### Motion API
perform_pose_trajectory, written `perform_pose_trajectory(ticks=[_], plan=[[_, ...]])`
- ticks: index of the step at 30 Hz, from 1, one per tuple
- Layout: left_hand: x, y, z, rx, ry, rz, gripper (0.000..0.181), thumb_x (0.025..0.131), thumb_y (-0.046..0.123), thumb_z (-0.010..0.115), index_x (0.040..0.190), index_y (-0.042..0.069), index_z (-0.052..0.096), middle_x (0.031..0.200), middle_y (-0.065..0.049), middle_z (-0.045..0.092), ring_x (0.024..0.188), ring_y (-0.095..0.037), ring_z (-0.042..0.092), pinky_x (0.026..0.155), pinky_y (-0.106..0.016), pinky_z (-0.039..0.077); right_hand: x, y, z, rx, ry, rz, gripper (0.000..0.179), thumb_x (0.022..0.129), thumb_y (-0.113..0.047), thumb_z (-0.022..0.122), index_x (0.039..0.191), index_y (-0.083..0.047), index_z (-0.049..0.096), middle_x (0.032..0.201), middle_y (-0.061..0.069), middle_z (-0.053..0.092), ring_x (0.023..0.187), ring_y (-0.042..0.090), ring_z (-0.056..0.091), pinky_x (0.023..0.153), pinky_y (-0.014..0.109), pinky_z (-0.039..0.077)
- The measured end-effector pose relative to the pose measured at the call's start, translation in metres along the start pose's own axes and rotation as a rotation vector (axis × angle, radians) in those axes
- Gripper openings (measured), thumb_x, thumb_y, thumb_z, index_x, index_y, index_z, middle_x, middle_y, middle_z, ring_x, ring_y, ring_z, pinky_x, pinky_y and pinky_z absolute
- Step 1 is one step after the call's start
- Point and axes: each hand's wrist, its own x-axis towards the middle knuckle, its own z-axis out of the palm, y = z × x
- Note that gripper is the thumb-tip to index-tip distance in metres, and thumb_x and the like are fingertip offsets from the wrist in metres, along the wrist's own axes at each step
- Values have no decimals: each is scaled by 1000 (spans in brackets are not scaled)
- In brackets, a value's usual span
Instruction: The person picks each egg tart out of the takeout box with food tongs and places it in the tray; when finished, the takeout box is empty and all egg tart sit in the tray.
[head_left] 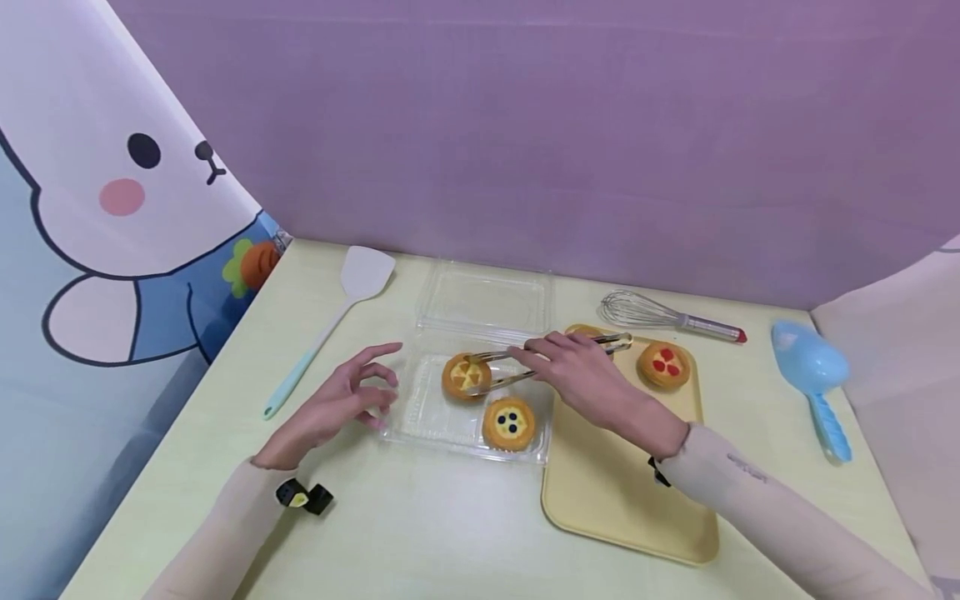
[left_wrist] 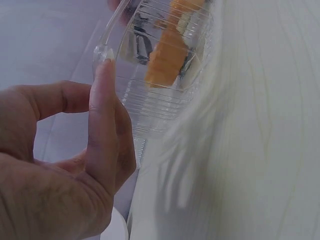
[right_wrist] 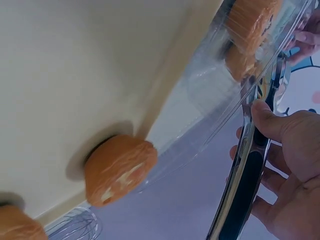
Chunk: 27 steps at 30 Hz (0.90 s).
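Note:
My right hand holds metal tongs, thumb on one arm and fingers round the other. The tongs' tips lie on both sides of a tart with yellow wedge toppings, over the open clear plastic container. A second tart, with dark berries, sits in the container's near right part. My left hand is at the container's left side, fingers loosely bent; in the left wrist view a fingertip is right at the rim. The container's lid lies folded back.
A yellow tray right of the container bears a tart with red berries and another tart, partly hidden by my right hand and the tongs. Around them lie a white spatula, a whisk and a blue scoop.

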Motion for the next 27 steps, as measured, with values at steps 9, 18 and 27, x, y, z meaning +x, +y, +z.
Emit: perform_pose_trajectory(ticks=[9, 18, 27], plan=[[0, 1, 1, -4, -10, 4, 74, 99, 2, 62, 163, 12, 27, 120, -18, 52, 72, -14, 62, 59, -36, 65, 4, -2, -7, -31, 4, 8, 55, 97, -26, 72, 150, -20, 56, 134, 3, 68, 119, 25, 67, 84, 41, 58], [-2, 2, -1, -14, -1, 7, 73, 99, 3, 62, 163, 12, 28, 116, -13, 52, 70, -13, 61, 56, -29, 62, 15, -6, -9, -31, -68, -9, 60, 98, -26, 73, 154, -18, 52, 137, 7, 64, 120, 27, 65, 90, 44, 59], [-3, 2, 0, -15, -2, 12, 72, 99, 3, 62, 163, 12, 29, 115, -12, 52, 70, -14, 61, 56, -29, 62, 26, -14, -5, -24, -153, 1, 60, 98, -23, 72, 154, -18, 51, 139, 7, 63, 124, 28, 63, 99, 46, 56]])
